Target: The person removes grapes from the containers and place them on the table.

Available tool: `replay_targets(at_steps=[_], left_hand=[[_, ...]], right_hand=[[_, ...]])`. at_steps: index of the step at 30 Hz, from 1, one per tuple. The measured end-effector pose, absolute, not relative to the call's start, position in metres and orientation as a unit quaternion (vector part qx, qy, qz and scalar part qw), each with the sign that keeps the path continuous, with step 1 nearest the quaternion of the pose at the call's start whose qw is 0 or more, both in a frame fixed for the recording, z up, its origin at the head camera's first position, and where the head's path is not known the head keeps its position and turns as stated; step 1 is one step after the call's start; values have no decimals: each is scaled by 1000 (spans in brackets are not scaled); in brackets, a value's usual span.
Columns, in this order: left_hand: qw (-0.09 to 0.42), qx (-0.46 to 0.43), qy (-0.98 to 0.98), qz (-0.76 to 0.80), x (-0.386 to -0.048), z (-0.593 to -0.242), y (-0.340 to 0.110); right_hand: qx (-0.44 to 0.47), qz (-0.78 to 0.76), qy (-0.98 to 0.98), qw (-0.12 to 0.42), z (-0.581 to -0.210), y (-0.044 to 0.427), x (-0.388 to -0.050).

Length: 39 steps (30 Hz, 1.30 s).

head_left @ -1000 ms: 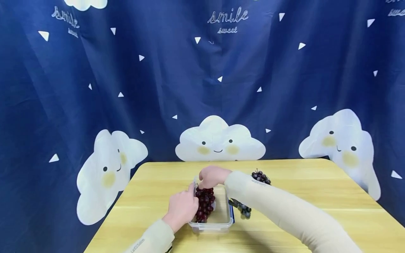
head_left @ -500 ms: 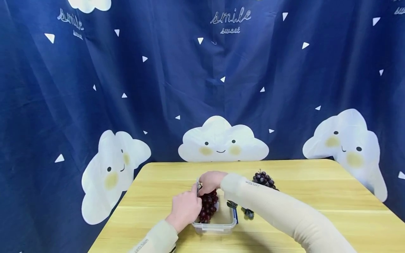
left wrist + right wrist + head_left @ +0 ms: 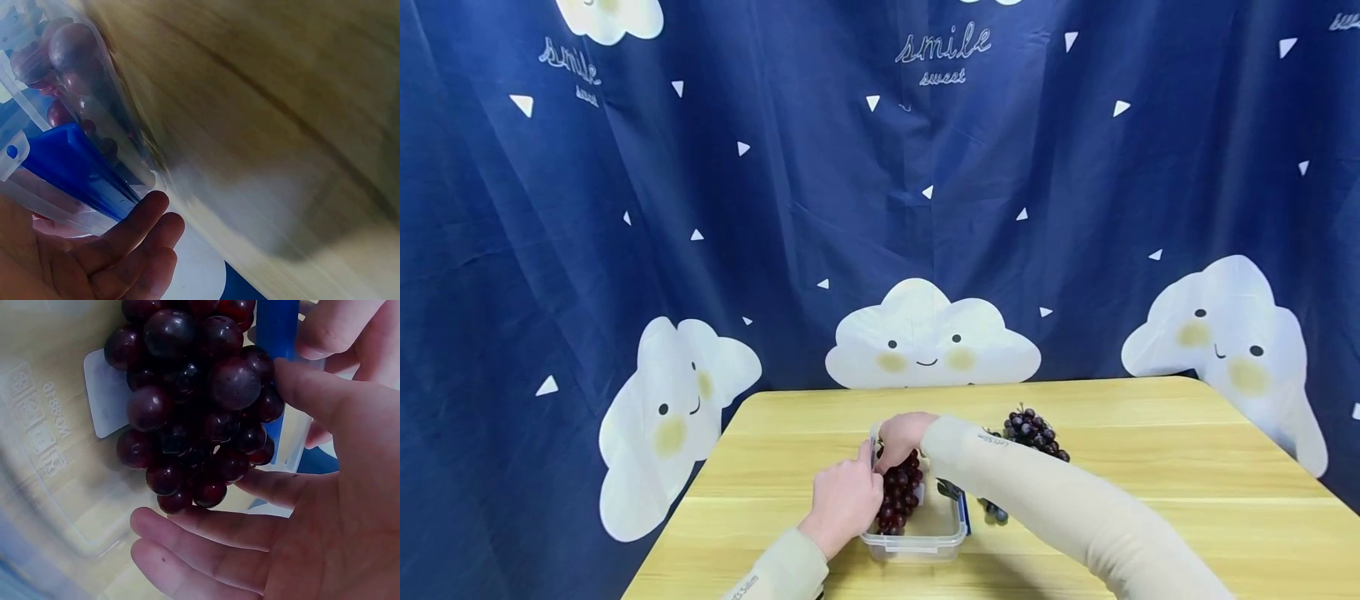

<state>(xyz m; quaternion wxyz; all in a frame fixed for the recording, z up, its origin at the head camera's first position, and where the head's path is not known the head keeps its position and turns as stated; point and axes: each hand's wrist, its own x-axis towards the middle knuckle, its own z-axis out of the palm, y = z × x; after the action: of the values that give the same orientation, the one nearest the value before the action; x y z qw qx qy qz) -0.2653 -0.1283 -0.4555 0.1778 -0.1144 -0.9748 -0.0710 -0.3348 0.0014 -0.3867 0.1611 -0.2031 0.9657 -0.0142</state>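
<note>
A clear plastic food container [image 3: 917,543] with blue latch flaps stands on the table, a bunch of red grapes [image 3: 895,504] along its left side. My left hand [image 3: 846,498] grips the container's left wall. In the left wrist view, its fingers lie outside the wall beside a blue latch flap [image 3: 69,162]. My right hand [image 3: 901,439] reaches inside at the far left corner. In the right wrist view, its thumb and fingers hold the end of the bunch of red grapes [image 3: 187,406]. A white label [image 3: 106,394] shows beside the grapes.
Right of the container, a bunch of dark grapes [image 3: 1033,431] lies on the wooden table [image 3: 790,450]. More dark grapes [image 3: 996,513] are partly hidden under my right sleeve [image 3: 1037,479]. A small black object [image 3: 949,490] is at the container's right side. A blue curtain [image 3: 775,208] hangs behind.
The head view has shifted slightly, so the scene sits a little further right. My right hand has come down and nearer over the grapes. The left hand stays at the container's wall.
</note>
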Motion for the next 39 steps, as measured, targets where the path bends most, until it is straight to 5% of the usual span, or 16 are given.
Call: replay_targets(at_steps=[39], left_hand=[[166,-113,-975,-94,-265,-454,-129]], right_hand=[[-197,-116,942,246,-402,-2,-345]])
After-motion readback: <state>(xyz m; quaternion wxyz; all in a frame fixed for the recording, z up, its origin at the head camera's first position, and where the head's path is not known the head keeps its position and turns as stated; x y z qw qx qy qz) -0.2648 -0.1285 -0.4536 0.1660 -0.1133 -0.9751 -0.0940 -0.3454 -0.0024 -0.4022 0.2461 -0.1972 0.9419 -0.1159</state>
